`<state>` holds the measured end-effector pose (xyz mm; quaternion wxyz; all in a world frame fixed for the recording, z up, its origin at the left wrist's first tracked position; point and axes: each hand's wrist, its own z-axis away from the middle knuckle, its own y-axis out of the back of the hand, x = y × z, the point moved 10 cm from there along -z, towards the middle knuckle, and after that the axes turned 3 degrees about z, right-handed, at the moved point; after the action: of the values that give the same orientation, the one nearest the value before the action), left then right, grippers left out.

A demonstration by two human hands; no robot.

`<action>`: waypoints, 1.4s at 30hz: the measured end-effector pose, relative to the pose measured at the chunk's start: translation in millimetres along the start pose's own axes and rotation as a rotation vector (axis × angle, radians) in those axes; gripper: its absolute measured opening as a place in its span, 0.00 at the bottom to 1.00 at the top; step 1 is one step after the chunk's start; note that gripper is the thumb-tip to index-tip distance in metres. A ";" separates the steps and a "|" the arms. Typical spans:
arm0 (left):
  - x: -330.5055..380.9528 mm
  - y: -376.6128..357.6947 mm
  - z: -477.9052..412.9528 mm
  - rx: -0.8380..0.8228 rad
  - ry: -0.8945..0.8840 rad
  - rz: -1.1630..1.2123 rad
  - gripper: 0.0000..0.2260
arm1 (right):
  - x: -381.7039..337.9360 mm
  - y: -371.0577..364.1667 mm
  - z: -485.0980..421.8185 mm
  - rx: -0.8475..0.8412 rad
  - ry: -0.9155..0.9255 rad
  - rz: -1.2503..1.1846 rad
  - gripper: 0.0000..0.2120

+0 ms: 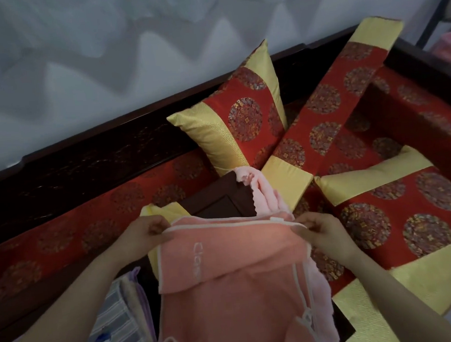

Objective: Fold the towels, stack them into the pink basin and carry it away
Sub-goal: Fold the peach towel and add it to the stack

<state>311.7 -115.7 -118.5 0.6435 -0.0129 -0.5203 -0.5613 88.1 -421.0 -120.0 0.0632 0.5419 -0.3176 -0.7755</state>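
Observation:
A salmon-pink towel (pixel 228 292) with white piping and embroidered lettering hangs in front of me, its top part folded over. My left hand (pixel 145 232) pinches the upper left corner of its edge. My right hand (pixel 318 229) pinches the upper right corner. A paler pink towel (pixel 261 192) lies crumpled behind it on a small dark wooden table (pixel 221 201). A striped grey and white towel (pixel 115 328) lies at the lower left, beside lilac cloth. The pink basin is not in view.
A dark wooden couch with a carved back rail (pixel 96 159) runs along the white wall. Red and gold brocade cushions (pixel 242 118) and seat pads (pixel 401 221) surround the small table.

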 end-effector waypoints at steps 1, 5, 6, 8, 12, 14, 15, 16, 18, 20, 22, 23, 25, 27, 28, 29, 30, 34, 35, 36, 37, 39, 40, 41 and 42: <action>5.3 2.2 -5.5 0.051 -0.027 -0.034 0.03 | -0.6 3.2 -4.5 0.060 -0.006 0.041 0.04; 9.7 -6.3 -23.7 0.089 0.023 -0.181 0.06 | -8.1 3.2 -23.3 0.155 0.012 0.178 0.07; 8.9 -10.3 -26.1 0.069 0.048 -0.220 0.08 | -9.0 0.1 -28.4 0.147 0.016 0.205 0.08; 8.4 -16.5 -31.3 0.037 0.074 -0.240 0.08 | -8.5 -5.8 -36.9 0.125 -0.001 0.246 0.08; 8.4 -16.0 -36.3 0.044 0.121 -0.127 0.03 | -11.0 -11.7 -48.4 0.098 -0.052 0.287 0.08; 12.4 -15.3 -31.8 0.026 0.105 -0.075 0.05 | -9.2 -9.3 -50.8 0.078 -0.114 0.296 0.11; 17.0 -12.5 -27.4 0.018 0.074 -0.066 0.07 | -12.2 -6.0 -50.8 0.072 -0.122 0.316 0.12; 23.2 -5.9 -21.5 0.032 0.038 -0.057 0.07 | -16.5 -0.6 -50.6 0.070 -0.117 0.339 0.11; 41.0 19.6 -1.4 0.116 -0.030 0.018 0.04 | -32.6 16.4 -48.8 0.074 -0.073 0.371 0.07; 59.1 50.1 25.2 0.191 -0.090 0.170 0.09 | -55.5 40.2 -44.9 0.092 -0.022 0.368 0.03; 76.4 77.2 52.5 0.207 -0.122 0.248 0.16 | -84.6 68.2 -38.7 0.124 0.007 0.295 0.02; 88.5 94.1 69.6 0.224 -0.144 0.255 0.14 | -108.0 82.6 -34.4 0.142 0.047 0.252 0.04; 112.7 125.9 99.0 0.285 -0.207 0.241 0.07 | -155.7 107.2 -26.2 0.180 0.167 0.152 0.08; 138.8 156.9 124.5 0.370 -0.286 0.227 0.05 | -202.0 128.5 -21.5 0.206 0.297 0.043 0.05; 151.3 171.1 137.9 0.418 -0.330 0.237 0.05 | -224.3 137.9 -18.2 0.219 0.353 0.006 0.03; 163.8 186.3 155.4 0.469 -0.365 0.250 0.05 | -247.9 146.7 -12.7 0.231 0.408 -0.020 0.03; 174.6 197.6 167.6 0.500 -0.403 0.252 0.05 | -267.8 154.2 -8.7 0.245 0.457 -0.034 0.03; 199.7 229.8 202.0 0.605 -0.513 0.250 0.04 | -324.7 175.4 9.5 0.298 0.606 -0.134 0.03; 203.1 235.2 209.6 0.640 -0.537 0.231 0.03 | -332.2 178.2 13.3 0.306 0.626 -0.142 0.03; 206.6 239.3 216.3 0.674 -0.559 0.192 0.02 | -338.4 180.2 17.5 0.322 0.641 -0.124 0.03; 208.7 242.0 221.6 0.702 -0.566 0.153 0.02 | -343.0 181.1 21.4 0.349 0.650 -0.084 0.03; 208.5 245.3 227.6 0.734 -0.561 0.098 0.02 | -348.2 179.4 26.7 0.404 0.658 0.029 0.05; 207.6 247.8 228.9 0.757 -0.556 0.075 0.03 | -349.5 176.6 27.3 0.420 0.660 0.078 0.07; 206.0 250.7 230.5 0.783 -0.548 0.062 0.04 | -348.7 173.8 26.0 0.431 0.653 0.112 0.09; 206.1 250.9 232.3 0.799 -0.545 0.055 0.04 | -345.8 171.7 24.8 0.444 0.640 0.135 0.10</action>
<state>308.8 -29.6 271.4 0.4533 0.0748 -0.8440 -0.2766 163.9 -393.2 258.4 0.0911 0.7346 -0.4767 -0.4742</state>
